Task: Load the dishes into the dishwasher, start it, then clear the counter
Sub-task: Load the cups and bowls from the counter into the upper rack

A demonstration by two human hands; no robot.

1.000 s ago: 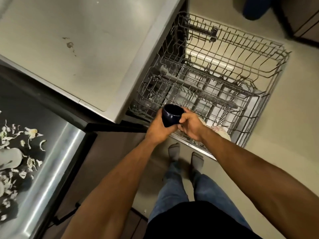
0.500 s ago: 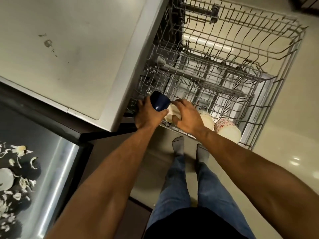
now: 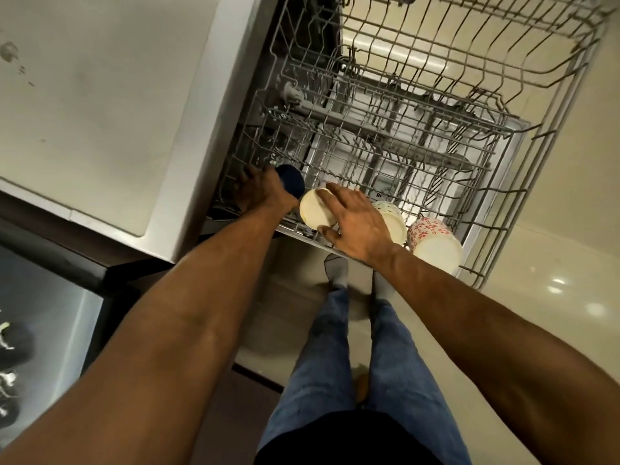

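The left hand (image 3: 260,193) curled its grip round the dark blue cup (image 3: 292,181) at the rack's (image 3: 476,182) near-left corner. The right hand (image 3: 355,223) lay spread, fingers straight, touching a cream cup (image 3: 313,211) beside two more cups in the rack.

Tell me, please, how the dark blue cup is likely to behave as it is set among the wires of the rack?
The dark blue cup looks rigid and glazed, so probably slippery and chip-prone against the wire rack. Its round body may roll or tip between wires once the left hand releases it. The cream cup beside it could knock it.
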